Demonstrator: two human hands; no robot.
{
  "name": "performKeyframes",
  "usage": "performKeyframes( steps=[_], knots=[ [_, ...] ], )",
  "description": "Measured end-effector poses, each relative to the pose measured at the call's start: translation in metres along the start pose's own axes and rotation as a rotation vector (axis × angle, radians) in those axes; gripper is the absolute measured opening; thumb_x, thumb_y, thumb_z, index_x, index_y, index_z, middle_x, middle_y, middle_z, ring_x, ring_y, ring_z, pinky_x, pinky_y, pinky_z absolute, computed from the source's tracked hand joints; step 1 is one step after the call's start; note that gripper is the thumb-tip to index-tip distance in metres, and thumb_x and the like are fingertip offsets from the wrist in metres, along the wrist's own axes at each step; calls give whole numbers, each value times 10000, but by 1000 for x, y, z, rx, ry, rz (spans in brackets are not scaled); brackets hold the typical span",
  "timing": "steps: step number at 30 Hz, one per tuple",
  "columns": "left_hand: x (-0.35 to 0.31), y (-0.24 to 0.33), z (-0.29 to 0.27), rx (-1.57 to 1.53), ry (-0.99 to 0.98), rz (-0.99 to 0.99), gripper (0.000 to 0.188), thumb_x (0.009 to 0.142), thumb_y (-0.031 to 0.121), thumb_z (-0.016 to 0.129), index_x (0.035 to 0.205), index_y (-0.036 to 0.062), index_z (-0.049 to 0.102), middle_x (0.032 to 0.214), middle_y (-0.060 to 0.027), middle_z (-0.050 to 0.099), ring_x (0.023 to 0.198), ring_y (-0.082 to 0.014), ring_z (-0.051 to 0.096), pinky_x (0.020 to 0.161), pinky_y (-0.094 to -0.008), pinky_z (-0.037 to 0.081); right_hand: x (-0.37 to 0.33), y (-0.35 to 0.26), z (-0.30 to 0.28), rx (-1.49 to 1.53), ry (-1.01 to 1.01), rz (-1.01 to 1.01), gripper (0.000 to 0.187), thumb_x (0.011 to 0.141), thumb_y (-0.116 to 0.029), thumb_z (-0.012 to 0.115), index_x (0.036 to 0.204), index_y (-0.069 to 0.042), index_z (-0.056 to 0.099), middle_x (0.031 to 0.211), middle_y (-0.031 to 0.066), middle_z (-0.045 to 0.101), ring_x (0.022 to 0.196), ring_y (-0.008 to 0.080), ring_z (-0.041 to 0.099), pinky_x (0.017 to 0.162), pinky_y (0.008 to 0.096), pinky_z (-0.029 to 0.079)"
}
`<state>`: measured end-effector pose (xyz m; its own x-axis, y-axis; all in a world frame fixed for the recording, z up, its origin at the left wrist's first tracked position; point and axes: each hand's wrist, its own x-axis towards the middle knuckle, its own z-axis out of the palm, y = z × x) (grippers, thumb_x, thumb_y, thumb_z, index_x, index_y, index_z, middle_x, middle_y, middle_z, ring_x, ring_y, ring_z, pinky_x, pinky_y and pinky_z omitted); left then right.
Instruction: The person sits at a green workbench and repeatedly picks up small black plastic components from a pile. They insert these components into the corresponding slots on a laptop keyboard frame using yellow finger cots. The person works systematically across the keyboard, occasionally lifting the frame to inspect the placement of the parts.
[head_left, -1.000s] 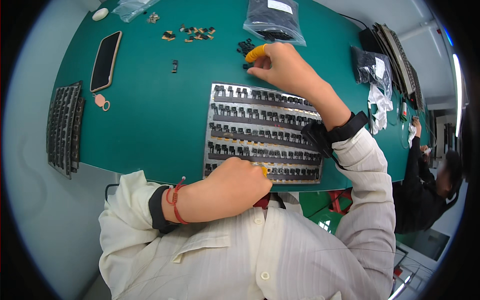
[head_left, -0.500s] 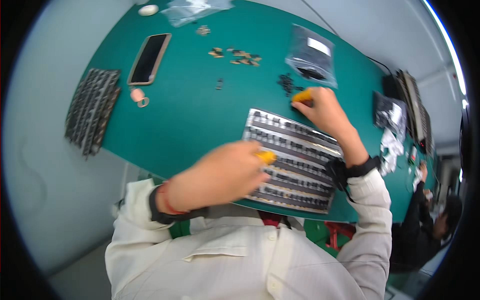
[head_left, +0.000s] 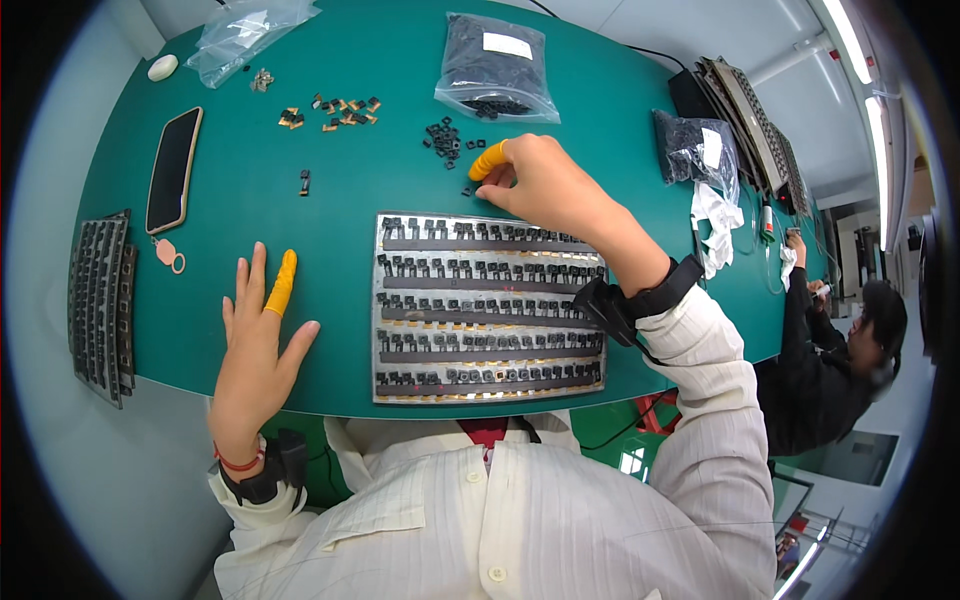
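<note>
My left hand (head_left: 258, 345) lies on the green table with its fingers spread, a yellow finger cot on the index finger. It holds nothing and rests left of the tray. Beyond the tray's far edge, my right hand (head_left: 545, 185) has thumb and yellow-capped index finger bent together in a pinch. Whatever sits between those fingertips is too small to make out. Close by them is a loose pile of small black square parts (head_left: 441, 138). The flat metal tray (head_left: 450, 245) holds rows of small black parts, and my right forearm covers its far right corner.
Stacked trays (head_left: 98, 305) stand at the left edge, near a phone (head_left: 174, 170). Gold-and-black pieces (head_left: 345, 113) lie farther back. A clear bag of black parts (head_left: 495, 62) sits behind the pile. Another bag (head_left: 695, 148) and white tissue (head_left: 716, 228) lie right. A co-worker (head_left: 835, 370) sits far right.
My left hand has left the tray and moved to the bare table on its left, fingers now spread. My right hand stays by the black pile, its fingers still pinched. The whole view has shifted.
</note>
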<state>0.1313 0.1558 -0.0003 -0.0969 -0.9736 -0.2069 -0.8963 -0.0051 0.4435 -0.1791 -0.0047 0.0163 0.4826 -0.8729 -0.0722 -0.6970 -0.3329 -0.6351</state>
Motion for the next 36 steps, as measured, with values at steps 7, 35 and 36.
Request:
performKeyframes(
  steps=[7,35,36],
  knots=[
    [0,0,-2,19,-50,-18,644,967,236,579,1499,-21,325,1657,-123,74,1523,-356,28,1189,-559,55,2,-6,17,-25,65,19,164,763,-60,733,880,55,723,785,207,705,725,317,702,685,373,552],
    [3,-16,15,94,37,70,618,1002,303,525,1532,66,314,1656,-105,83,1519,-357,57,1174,-600,65,-183,-52,64,-294,47,-160,197,834,-177,735,839,18,709,729,93,582,657,260,612,567,374,504],
    [2,-16,14,93,37,67,619,1001,303,526,1534,70,313,1656,-106,82,1519,-358,57,1173,-601,64,-185,-57,65,-339,59,-170,226,844,-203,732,820,21,707,692,91,574,621,257,605,538,378,493]
  ],
)
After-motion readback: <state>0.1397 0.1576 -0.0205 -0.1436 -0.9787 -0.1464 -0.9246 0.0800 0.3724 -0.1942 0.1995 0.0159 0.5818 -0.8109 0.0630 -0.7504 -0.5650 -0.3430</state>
